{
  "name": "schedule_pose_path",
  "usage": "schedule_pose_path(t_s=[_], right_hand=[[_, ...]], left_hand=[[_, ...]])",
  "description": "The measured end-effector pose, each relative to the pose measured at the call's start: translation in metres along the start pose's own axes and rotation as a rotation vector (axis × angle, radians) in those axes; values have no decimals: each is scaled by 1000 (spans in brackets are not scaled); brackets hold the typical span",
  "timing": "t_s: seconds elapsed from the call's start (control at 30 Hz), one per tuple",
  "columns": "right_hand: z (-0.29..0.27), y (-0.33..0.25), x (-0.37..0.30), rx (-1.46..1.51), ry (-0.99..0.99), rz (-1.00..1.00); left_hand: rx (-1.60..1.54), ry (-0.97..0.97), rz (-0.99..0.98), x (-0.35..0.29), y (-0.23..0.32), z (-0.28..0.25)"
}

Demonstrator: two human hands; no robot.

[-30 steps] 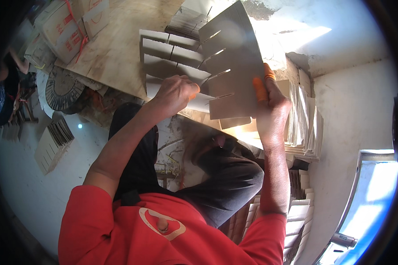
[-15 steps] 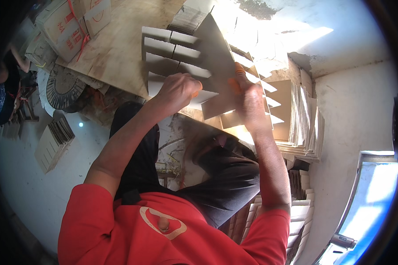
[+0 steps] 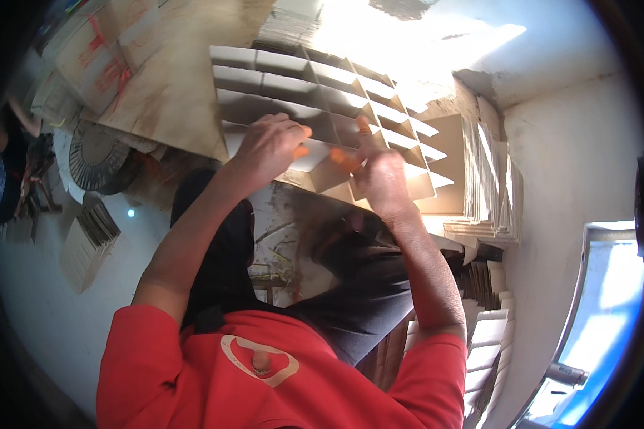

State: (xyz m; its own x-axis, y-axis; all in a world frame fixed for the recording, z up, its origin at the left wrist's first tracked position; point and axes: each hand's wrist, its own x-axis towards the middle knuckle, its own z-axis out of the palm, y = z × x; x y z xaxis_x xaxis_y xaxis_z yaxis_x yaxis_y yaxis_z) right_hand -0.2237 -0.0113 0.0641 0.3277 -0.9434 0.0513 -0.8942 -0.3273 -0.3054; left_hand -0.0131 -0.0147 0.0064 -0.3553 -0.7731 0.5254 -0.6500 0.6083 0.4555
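Observation:
A grid of interlocking cardboard divider strips [image 3: 286,86] lies on the wooden board in front of me. At its near left side is my left hand [image 3: 268,150], fingers curled in and orange-covered tips close together at the edge of a cross strip [image 3: 311,151]. My right hand [image 3: 380,175] is over the near end of a lengthwise cardboard divider strip [image 3: 330,174], the orange-covered thumb on its left side and the index finger pointing up along the grid. The right fingers are slightly blurred, and the palm hides part of the strip.
The wooden board [image 3: 172,107] carries a cardboard box [image 3: 97,53] with red tape at the left. Flat cardboard sheets [image 3: 486,189] stand stacked at the right, and another stack [image 3: 290,25] lies behind the grid. Slotted cardboard pieces [image 3: 90,243] lie on the floor at left.
The lengthwise strip, tilted up in my right hand before, now sits down among the cross strips, and the grid has spread wider. Both hands have shifted left, the right one also lower.

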Motion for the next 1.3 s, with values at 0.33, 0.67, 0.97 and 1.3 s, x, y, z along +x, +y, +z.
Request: schedule_pose_path(t_s=[0.33, 0.67, 0.97, 1.3], right_hand=[[-36, 209, -67, -605, 497, 547], [-38, 225, -73, -288, 467, 585], [-90, 164, -69, -186, 1041, 392], [-89, -27, -13, 448, 644, -22]], left_hand=[[137, 164, -61, -17, -11, -25], [188, 114, -85, -18, -17, -26], [129, 146, -153, -26, -20, -39], [-182, 178, -190, -35, -32, -37]])
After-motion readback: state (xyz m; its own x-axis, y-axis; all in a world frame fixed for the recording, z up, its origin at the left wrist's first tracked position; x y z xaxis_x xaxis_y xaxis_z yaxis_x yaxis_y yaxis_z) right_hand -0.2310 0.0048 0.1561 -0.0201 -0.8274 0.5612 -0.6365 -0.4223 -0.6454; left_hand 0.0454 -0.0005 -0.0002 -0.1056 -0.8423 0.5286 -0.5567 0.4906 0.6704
